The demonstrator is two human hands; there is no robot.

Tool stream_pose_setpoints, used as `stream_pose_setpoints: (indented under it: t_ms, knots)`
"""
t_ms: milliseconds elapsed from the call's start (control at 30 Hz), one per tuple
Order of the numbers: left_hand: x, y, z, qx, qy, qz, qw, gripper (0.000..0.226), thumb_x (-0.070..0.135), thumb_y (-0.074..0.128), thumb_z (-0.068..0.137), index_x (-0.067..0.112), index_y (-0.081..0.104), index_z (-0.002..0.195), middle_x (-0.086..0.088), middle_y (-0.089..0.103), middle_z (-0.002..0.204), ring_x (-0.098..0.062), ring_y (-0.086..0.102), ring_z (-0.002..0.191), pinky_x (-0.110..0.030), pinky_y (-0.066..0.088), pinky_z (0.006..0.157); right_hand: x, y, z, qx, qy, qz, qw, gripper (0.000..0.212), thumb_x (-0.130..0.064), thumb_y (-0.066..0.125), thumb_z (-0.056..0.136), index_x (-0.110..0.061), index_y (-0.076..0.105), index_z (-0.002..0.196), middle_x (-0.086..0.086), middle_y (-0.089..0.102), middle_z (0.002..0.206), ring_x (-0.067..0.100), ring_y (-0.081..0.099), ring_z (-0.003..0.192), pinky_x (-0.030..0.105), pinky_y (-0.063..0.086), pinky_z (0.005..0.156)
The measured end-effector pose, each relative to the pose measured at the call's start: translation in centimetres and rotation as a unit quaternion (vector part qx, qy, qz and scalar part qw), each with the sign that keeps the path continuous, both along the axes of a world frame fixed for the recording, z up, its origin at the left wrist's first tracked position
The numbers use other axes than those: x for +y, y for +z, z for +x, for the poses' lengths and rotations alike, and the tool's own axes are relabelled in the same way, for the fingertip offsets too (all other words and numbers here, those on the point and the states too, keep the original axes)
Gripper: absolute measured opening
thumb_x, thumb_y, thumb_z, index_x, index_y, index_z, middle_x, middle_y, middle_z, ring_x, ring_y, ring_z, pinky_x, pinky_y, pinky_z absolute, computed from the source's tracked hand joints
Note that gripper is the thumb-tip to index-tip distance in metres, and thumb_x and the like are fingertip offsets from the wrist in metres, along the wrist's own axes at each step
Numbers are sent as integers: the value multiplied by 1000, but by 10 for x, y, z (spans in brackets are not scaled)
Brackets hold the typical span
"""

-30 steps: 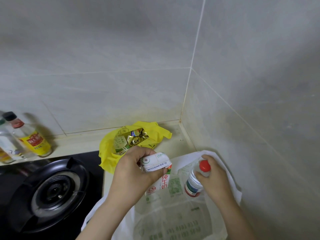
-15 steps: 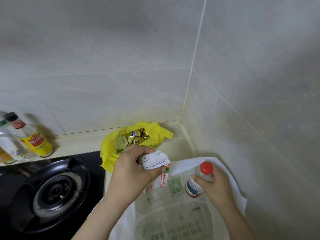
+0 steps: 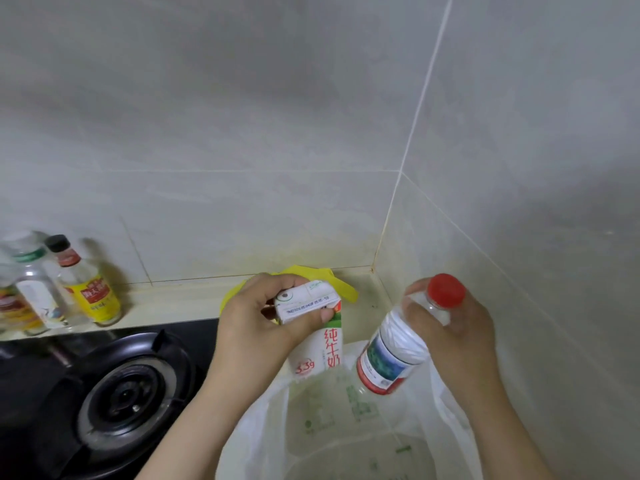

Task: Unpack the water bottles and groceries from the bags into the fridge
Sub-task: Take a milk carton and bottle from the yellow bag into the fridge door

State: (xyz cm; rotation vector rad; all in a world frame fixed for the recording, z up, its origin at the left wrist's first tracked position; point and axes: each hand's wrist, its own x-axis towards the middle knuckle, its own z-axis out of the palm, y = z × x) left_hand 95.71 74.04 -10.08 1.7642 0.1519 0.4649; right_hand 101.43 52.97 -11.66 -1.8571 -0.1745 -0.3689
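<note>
Tiled kitchen corner: pale wall tiles (image 3: 242,133) meet above the back right corner of a cream countertop (image 3: 365,306). From my remote seat, both hands are up over the right end of that counter.

Left hand (image 3: 256,327): grips a milk carton (image 3: 320,344) by its folded top, thumb curled across the front edge, fingers wrapped round the far side. The carton hangs roughly upright, red characters running down its face. Its base sits just above the mouth of a white plastic bag (image 3: 252,438).

Right hand (image 3: 460,337): fingers closed round the neck of a water bottle (image 3: 394,351), just below its red cap (image 3: 445,291). The bottle is tilted, cap up toward the right wall and base down toward the carton, and is lifted above the bag's opening. I see a narrow gap between carton and bottle.

The white bag stands open at the front right of the countertop, with faint green print on its inner wall. I cannot tell what remains inside.

Behind the left hand, a yellow bag (image 3: 343,289) lies near the back right corner, mostly hidden by hand and carton.

Left of the bags is a black gas burner (image 3: 128,393). Along the back edge of the countertop at far left stand a yellow-labelled bottle (image 3: 91,292) with a black cap and, beside it, a clear bottle (image 3: 34,285) with a green cap. The others at the frame edge are too blurred to name.
</note>
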Motion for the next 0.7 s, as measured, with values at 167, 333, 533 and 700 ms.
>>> stream_pose_setpoints:
  t_ms: [167,333,533,700]
  knots:
    - [21,23,-9,-35,22,-101,994,48,29,85,48,17,71,93,-1,75,89,-15,70,77,-25,56,65,39,36,4,-60,11,110,992,34,-42,59,62,-12,67,76,5,69,79,13,64,77,15,48,70]
    - [43,51,-19,-72,46,-110,990,50,24,83,48,15,68,94,-2,75,85,-9,67,65,-19,52,54,73,69,11,-80,56,77,992,23,-35,60,65,-14,67,74,1,69,76,11,63,76,9,44,67]
    - [63,71,-40,-86,147,-63,983,58,35,93,44,19,69,94,0,75,87,-20,71,79,-34,58,68,111,90,24,-102,156,102,977,13,-26,62,71,-15,66,76,1,70,77,11,64,76,15,48,69]
    - [61,80,-75,-82,268,-38,959,56,34,91,45,17,69,94,0,75,87,-20,72,80,-37,59,68,142,101,19,-111,277,134,945,15,-28,63,70,-13,64,72,2,68,75,11,63,75,14,47,68]
